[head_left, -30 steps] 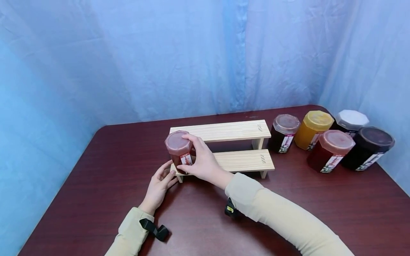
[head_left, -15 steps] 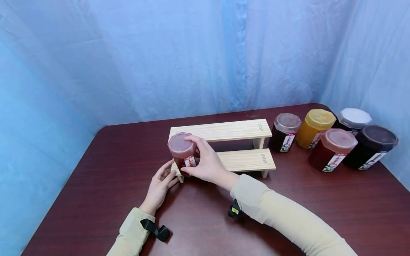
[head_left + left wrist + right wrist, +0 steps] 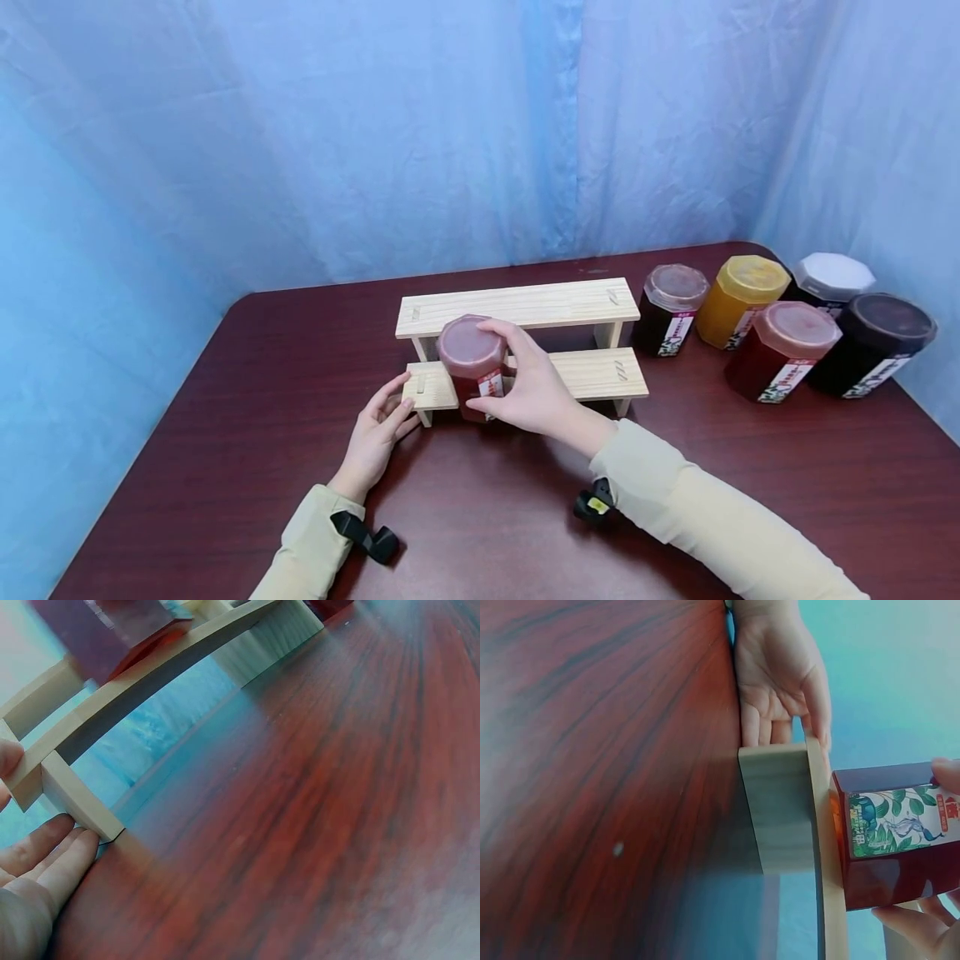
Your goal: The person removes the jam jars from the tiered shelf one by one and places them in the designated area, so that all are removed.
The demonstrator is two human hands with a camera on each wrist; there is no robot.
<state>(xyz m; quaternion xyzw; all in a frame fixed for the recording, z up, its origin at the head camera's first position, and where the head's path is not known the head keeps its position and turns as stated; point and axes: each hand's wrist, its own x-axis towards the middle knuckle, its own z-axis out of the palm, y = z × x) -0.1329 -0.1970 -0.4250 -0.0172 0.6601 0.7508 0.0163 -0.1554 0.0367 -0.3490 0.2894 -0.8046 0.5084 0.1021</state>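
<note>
My right hand (image 3: 534, 390) holds an octagonal dark red jar (image 3: 467, 360), thumb at the front and fingers behind. The jar has a pinkish lid and a white-and-red label (image 3: 896, 819). It stands upright at the lower step (image 3: 596, 373) of a two-step wooden rack (image 3: 517, 305), left of the middle. In the right wrist view its base looks to be against the board. My left hand (image 3: 372, 429) grips the left end of that step, its thumb on the board and other fingers by the leg (image 3: 81, 796). My right hand hides some of the lower step.
Several more octagonal jars stand to the right of the rack: a dark one (image 3: 670, 310), a yellow one (image 3: 741, 302), a red one (image 3: 782, 352), a black one (image 3: 870, 346) and a white-lidded one (image 3: 831, 277). Blue curtains (image 3: 420, 142) surround the dark red table (image 3: 487, 517).
The right hand has moved the jar rightward along the lower step, uncovering the step's left end. The left hand has stayed at that end.
</note>
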